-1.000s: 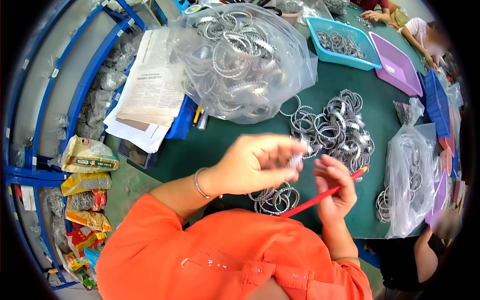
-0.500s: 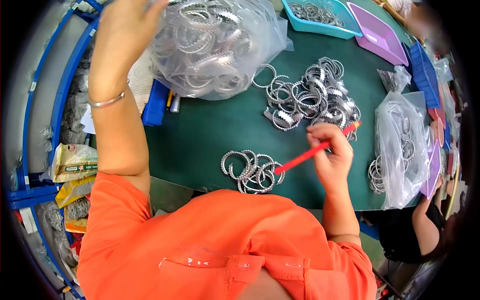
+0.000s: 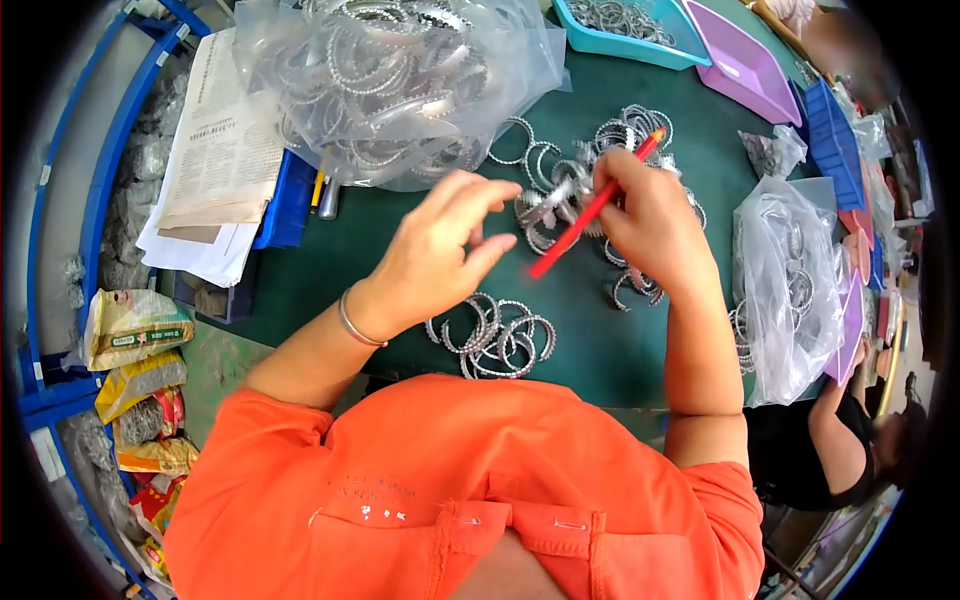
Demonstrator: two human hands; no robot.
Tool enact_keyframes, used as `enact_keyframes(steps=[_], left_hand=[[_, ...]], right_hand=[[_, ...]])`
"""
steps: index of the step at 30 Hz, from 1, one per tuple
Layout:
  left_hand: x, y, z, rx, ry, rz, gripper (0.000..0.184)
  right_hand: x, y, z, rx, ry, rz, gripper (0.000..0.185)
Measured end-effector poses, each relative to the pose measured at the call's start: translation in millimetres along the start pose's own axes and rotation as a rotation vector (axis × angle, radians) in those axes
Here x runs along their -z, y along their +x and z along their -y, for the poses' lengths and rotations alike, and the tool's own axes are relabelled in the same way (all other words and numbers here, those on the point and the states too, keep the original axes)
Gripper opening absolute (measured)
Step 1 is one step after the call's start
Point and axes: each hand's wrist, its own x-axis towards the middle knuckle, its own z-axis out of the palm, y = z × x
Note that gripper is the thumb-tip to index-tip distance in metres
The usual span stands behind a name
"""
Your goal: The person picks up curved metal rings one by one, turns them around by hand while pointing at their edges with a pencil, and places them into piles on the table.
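My right hand (image 3: 650, 215) is closed round a red pencil (image 3: 572, 240), which slants down to the left. Its fingers are over a heap of silver twisted bangles (image 3: 630, 130); some bangles beside them are blurred, and I cannot tell whether the hand grips any. My left hand (image 3: 435, 245) hovers left of the heap, thumb and fingers apart and nothing between them. Below it, near the table's front edge, lies a smaller group of open-ended silver bangles (image 3: 500, 338).
A big clear plastic bag (image 3: 400, 95) full of bangles stands at the back left, beside papers (image 3: 225, 140) and a blue bin (image 3: 285, 205). Turquoise (image 3: 640, 45) and purple trays (image 3: 745, 70) sit at the back. Another bag (image 3: 790, 300) lies right; people are nearby.
My left hand has come down from beside the big bag to the middle of the table. My right hand has moved up onto the bangle heap, still with the pencil.
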Motion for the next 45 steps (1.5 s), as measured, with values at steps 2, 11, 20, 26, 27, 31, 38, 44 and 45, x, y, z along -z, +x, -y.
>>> enact_keyframes(steps=[2, 11, 20, 26, 27, 31, 38, 44, 45], left_hand=[[-1.7, -2.3, -0.2, 0.021, -0.012, 0.090, 0.041], [-11.0, -6.5, -7.9, -0.115, -0.058, 0.054, 0.054], [-8.4, -17.1, 4.7, 0.102, -0.245, -0.087, 0.018], [-3.9, -27.9, 3.8, 0.491, -0.575, 0.135, 0.016], [-7.4, -29.8, 2.5, 0.493, -0.732, 0.093, 0.018], [-2.6, -35.2, 1.7, 0.554, -0.836, 0.133, 0.023], [2.3, -41.5, -4.2, 0.765, -1.068, 0.129, 0.023], [3.0, -40.1, -6.1, 0.824, -1.165, 0.101, 0.024], [1.9, -40.2, -6.1, 0.832, -1.144, 0.095, 0.025]], right_hand=[[4.2, 0.1, -3.6, -0.033, 0.076, -0.026, 0.010], [-1.0, -12.4, 8.4, -0.488, 1.017, 0.144, 0.018], [-43.5, -50.8, 12.4, -0.355, 1.092, -0.108, 0.017], [-60.4, -72.4, 10.0, -0.226, 1.200, -0.084, 0.025], [-58.3, -72.2, 11.6, -0.247, 1.243, -0.087, 0.024], [-51.9, -72.0, 15.6, -0.346, 1.329, -0.069, 0.021], [-59.0, -76.1, 9.6, -0.283, 1.236, -0.229, 0.012], [-64.0, -81.9, 7.4, -0.022, 1.187, -0.285, 0.030], [-65.8, -81.4, 6.4, 0.059, 1.096, -0.261, 0.043]])
